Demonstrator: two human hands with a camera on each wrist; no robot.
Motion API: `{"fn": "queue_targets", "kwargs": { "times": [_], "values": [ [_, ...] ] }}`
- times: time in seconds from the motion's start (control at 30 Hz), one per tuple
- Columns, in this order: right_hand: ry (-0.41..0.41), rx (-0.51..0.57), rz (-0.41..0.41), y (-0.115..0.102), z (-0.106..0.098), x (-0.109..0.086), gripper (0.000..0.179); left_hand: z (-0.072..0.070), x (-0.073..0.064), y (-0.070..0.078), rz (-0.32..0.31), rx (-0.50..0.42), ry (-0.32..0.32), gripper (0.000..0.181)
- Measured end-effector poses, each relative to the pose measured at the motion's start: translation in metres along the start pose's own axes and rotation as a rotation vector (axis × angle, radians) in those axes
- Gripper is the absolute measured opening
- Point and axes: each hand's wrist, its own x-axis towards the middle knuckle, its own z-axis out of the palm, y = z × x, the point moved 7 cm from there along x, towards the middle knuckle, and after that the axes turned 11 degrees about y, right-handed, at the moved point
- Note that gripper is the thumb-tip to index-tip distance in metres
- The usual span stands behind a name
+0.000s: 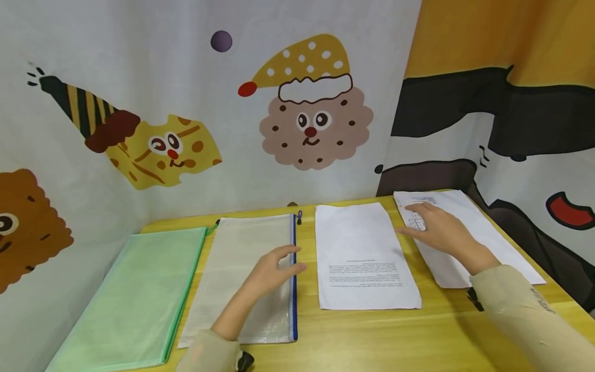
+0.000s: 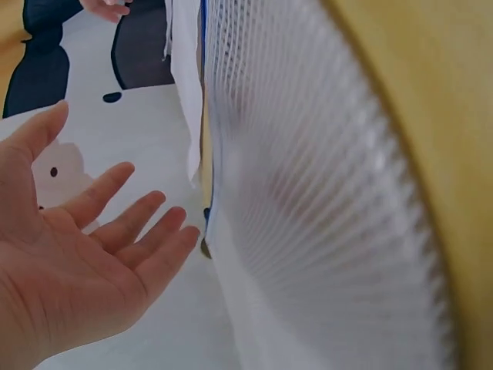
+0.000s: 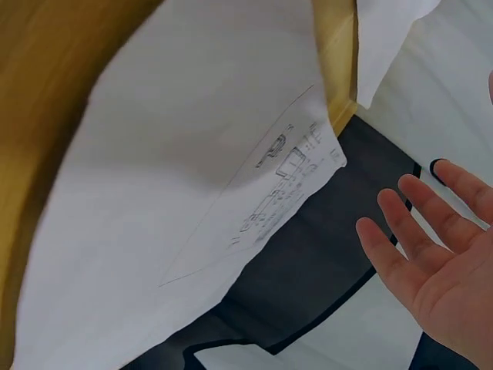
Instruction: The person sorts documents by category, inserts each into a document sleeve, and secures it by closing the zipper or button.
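My left hand (image 1: 274, 271) hovers above a clear ribbed zip pouch (image 1: 251, 248) with a blue zip edge. In the left wrist view that hand (image 2: 92, 254) has its fingers spread loosely, apart from the pouch. Over the sheets of paper with a printed drawing (image 1: 469, 237) at the right, my right hand (image 1: 441, 230) is held with fingers extended. The right wrist view has this hand (image 3: 439, 254) holding nothing, beside the drawing paper (image 3: 177, 154). Between the hands lies a paper with printed text (image 1: 362, 248).
A green zip pouch (image 1: 135, 294) lies at the left of the yellow wood-grain table (image 1: 372, 336). A cartoon-printed curtain (image 1: 186, 51) hangs behind the table and along its sides.
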Motion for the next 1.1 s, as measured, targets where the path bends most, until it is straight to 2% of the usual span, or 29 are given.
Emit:
{"fn": "queue_targets", "kwargs": {
  "times": [0.17, 0.3, 0.53, 0.77, 1.1],
  "values": [
    [-0.002, -0.003, 0.021, 0.007, -0.001, -0.004, 0.084, 0.006, 0.000, -0.011, -0.111, -0.112, -0.029, 0.057],
    [-0.011, -0.004, 0.045, 0.012, -0.004, -0.007, 0.084, 0.009, 0.001, -0.018, -0.166, -0.124, -0.047, 0.057],
    [-0.022, -0.011, 0.069, 0.022, -0.009, -0.009, 0.084, 0.013, 0.008, -0.024, -0.144, -0.064, -0.039, 0.058],
    [-0.016, -0.006, 0.096, 0.041, -0.015, -0.014, 0.086, 0.017, 0.013, -0.024, -0.153, 0.025, -0.017, 0.058],
    [-0.016, -0.005, 0.205, 0.069, -0.032, -0.024, 0.086, 0.015, 0.016, -0.029, -0.167, 0.058, -0.011, 0.048]
  ]
}}
